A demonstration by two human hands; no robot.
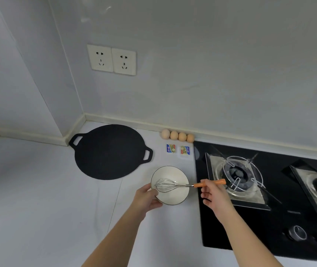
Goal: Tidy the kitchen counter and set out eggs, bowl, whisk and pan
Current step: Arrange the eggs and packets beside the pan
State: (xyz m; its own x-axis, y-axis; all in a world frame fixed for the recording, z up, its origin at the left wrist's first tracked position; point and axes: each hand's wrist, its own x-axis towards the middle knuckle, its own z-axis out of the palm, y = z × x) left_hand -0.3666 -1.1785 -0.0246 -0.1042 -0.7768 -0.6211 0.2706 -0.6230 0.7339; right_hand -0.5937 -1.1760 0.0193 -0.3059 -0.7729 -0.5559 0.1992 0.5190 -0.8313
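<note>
left hand (146, 198) grips bowl (173, 198) rim; right hand (214, 197) pinches whisk (197, 185) handle; wires inside bowl

Nothing legible; the print on the small packets (171, 148) is blurred.

1. I've got the pan (109, 151) at left on the tabletop (38, 189), close to the wall corner.
2. Eggs (177, 135): a row of four against the back wall, right of the pan.
3. Two packets (177, 149) side by side, just in front of the eggs.
4. Bowl (173, 198) in front of the packets, just left of the hob (250, 228).
5. Whisk (180, 185): head in the bowl, handle sticking out right over the hob edge.
6. Left hand (146, 199) at the bowl's left rim, right hand (214, 195) on the whisk handle.
</note>
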